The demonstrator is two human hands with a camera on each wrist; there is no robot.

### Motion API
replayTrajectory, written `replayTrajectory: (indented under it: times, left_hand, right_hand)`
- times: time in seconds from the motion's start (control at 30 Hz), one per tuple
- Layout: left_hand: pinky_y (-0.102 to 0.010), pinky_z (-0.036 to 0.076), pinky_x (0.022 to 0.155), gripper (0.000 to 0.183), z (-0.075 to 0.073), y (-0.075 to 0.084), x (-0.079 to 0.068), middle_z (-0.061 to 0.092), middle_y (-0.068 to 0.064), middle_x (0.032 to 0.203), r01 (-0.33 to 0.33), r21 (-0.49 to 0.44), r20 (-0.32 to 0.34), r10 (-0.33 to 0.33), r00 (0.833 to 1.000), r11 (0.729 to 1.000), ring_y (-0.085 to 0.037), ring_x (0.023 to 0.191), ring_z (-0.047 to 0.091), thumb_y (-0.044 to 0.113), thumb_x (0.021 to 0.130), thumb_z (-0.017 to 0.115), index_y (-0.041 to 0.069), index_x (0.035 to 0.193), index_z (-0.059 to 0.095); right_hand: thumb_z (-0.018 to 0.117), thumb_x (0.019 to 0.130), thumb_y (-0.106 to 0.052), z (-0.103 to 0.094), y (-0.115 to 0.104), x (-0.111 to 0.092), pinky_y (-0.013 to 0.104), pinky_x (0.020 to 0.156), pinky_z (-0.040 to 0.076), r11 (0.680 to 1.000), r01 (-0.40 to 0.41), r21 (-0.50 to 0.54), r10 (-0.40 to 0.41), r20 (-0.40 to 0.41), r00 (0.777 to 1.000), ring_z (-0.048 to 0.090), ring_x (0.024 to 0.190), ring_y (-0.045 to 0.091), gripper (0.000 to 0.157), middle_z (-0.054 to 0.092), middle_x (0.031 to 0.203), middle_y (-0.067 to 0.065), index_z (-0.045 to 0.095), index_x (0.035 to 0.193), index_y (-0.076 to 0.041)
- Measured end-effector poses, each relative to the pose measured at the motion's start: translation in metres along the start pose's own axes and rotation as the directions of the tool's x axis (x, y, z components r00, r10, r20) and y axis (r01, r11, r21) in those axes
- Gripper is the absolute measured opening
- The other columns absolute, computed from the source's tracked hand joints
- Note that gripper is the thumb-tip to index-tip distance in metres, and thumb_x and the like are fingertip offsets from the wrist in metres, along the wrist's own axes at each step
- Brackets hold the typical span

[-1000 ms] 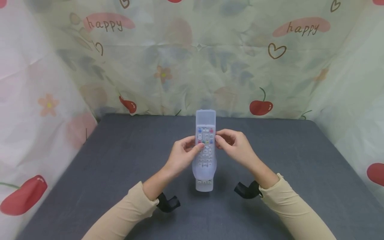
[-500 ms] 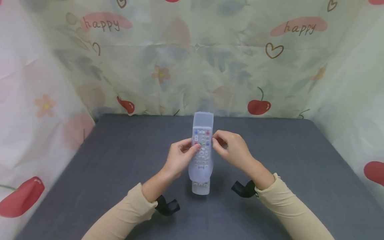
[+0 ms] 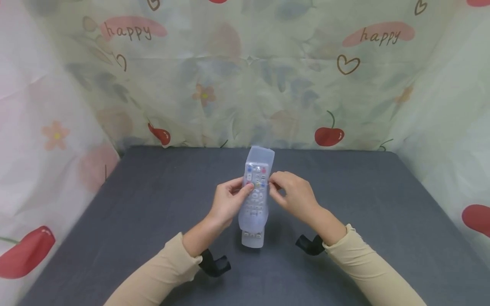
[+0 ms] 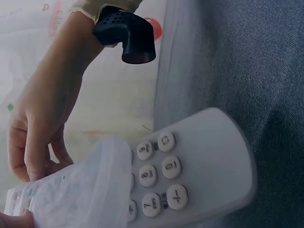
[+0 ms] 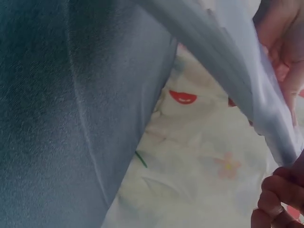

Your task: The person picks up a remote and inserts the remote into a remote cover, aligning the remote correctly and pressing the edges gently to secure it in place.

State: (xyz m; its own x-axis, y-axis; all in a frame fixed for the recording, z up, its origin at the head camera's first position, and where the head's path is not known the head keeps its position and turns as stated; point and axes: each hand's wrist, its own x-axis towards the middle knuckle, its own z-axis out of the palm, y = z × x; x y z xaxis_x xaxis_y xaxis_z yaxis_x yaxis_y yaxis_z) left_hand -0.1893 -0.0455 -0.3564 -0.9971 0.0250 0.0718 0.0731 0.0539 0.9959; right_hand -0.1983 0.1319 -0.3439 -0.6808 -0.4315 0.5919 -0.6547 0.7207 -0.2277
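Note:
A white remote control [image 3: 252, 241] is held up over the table, inside a translucent, cloudy sleeve [image 3: 262, 154]. The sleeve extends past its top end, while the bottom end with several number keys [image 4: 204, 156] sticks out bare. My left hand [image 3: 225, 203] grips the covered remote from the left, thumb across the front, fingers behind. From the right, my right hand [image 3: 295, 194] pinches the sleeve's side edge between thumb and forefinger. The right wrist view shows the sleeve [image 5: 271, 107] side-on, with the right fingers [image 5: 280, 194] at its edge.
A dark grey cloth-covered table [image 3: 172, 178] spreads beneath both hands. Printed curtains [image 3: 252, 85] with cherries and "happy" lettering enclose the back and sides. Black curved wrist pieces [image 3: 215, 263] stick out from both beige sleeve cuffs.
The remote and both hands have shifted slightly left. The remote's top now leans to the right, with the sleeve's upper end twisted. My right hand has come down a little along the edge.

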Motion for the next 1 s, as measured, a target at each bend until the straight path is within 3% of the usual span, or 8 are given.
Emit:
replayTrajectory:
  times: [0.1, 0.23, 0.37, 0.47, 0.67, 0.83, 1.0]
  left_hand:
    - [-0.034, 0.056, 0.074, 0.031, -0.001, 0.001, 0.001, 0.066, -0.023, 0.11, -0.013, 0.008, 0.002, 0.013, 1.0, 1.0, -0.019, 0.087, 0.067, 0.009, 0.089, 0.062, -0.003, 0.118, 0.062]
    - [-0.035, 0.056, 0.075, 0.032, -0.002, 0.006, 0.003, 0.066, -0.021, 0.111, -0.027, -0.002, -0.009, 0.027, 1.0, 1.0, -0.023, 0.09, 0.068, 0.011, 0.089, 0.062, -0.001, 0.119, 0.062]
    - [-0.032, 0.055, 0.073, 0.03, 0.0, 0.008, 0.004, 0.066, -0.021, 0.107, -0.037, -0.014, -0.033, 0.036, 0.999, 0.999, -0.022, 0.087, 0.068, 0.012, 0.089, 0.063, -0.001, 0.116, 0.063]
    - [-0.03, 0.055, 0.071, 0.029, 0.002, 0.007, 0.004, 0.065, -0.021, 0.105, -0.043, -0.006, -0.028, 0.043, 0.999, 0.999, -0.021, 0.085, 0.068, 0.012, 0.089, 0.062, -0.003, 0.114, 0.063]
    - [-0.031, 0.055, 0.07, 0.03, 0.0, 0.007, 0.004, 0.067, -0.02, 0.1, -0.086, 0.113, 0.051, 0.081, 0.995, 0.99, -0.025, 0.087, 0.069, 0.015, 0.091, 0.06, -0.002, 0.115, 0.061]
    - [-0.035, 0.054, 0.079, 0.03, -0.009, 0.011, 0.005, 0.07, -0.014, 0.103, -0.168, 0.252, 0.116, 0.143, 0.983, 0.953, -0.023, 0.093, 0.067, 0.02, 0.091, 0.061, 0.003, 0.115, 0.063]
    - [-0.036, 0.053, 0.084, 0.027, -0.015, 0.016, 0.008, 0.069, -0.013, 0.107, -0.162, 0.207, 0.059, 0.153, 0.987, 0.965, -0.023, 0.098, 0.066, 0.018, 0.092, 0.06, 0.004, 0.114, 0.066]
  right_hand:
    - [0.063, 0.084, -0.004, 0.003, 0.0, 0.0, 0.027, 0.058, 0.048, 1.0, 0.007, 0.002, -0.007, -0.034, 0.999, 0.057, 0.065, 0.013, 0.005, 0.06, 0.072, 0.002, 0.062, 0.081, -0.008]
    - [0.058, 0.09, -0.006, 0.008, -0.004, -0.003, 0.026, 0.059, 0.05, 0.99, -0.062, 0.13, 0.062, -0.001, 0.998, 0.058, 0.065, 0.013, 0.011, 0.064, 0.078, 0.007, 0.061, 0.101, -0.004]
    - [0.055, 0.094, -0.012, 0.016, -0.01, -0.009, 0.031, 0.068, 0.056, 0.928, -0.171, 0.33, 0.15, 0.087, 0.985, 0.069, 0.083, 0.022, 0.032, 0.069, 0.1, 0.016, 0.045, 0.123, -0.003]
    - [0.059, 0.092, -0.013, 0.022, -0.012, -0.01, 0.033, 0.071, 0.057, 0.868, -0.214, 0.448, 0.189, 0.101, 0.977, 0.07, 0.09, 0.029, 0.039, 0.067, 0.107, 0.023, 0.038, 0.123, -0.002]
    - [0.062, 0.09, -0.011, 0.02, -0.009, -0.005, 0.034, 0.068, 0.057, 0.777, -0.286, 0.56, 0.242, 0.153, 0.958, 0.071, 0.082, 0.029, 0.034, 0.07, 0.096, 0.023, 0.04, 0.113, -0.002]
    - [0.063, 0.089, -0.014, 0.009, -0.004, -0.002, 0.036, 0.071, 0.057, 0.742, -0.348, 0.573, 0.257, 0.236, 0.937, 0.071, 0.085, 0.029, 0.034, 0.069, 0.099, 0.022, 0.04, 0.113, -0.005]
    - [0.062, 0.09, -0.015, 0.004, -0.003, 0.0, 0.038, 0.07, 0.057, 0.717, -0.4, 0.571, 0.292, 0.275, 0.916, 0.071, 0.085, 0.03, 0.036, 0.068, 0.102, 0.023, 0.038, 0.115, -0.005]
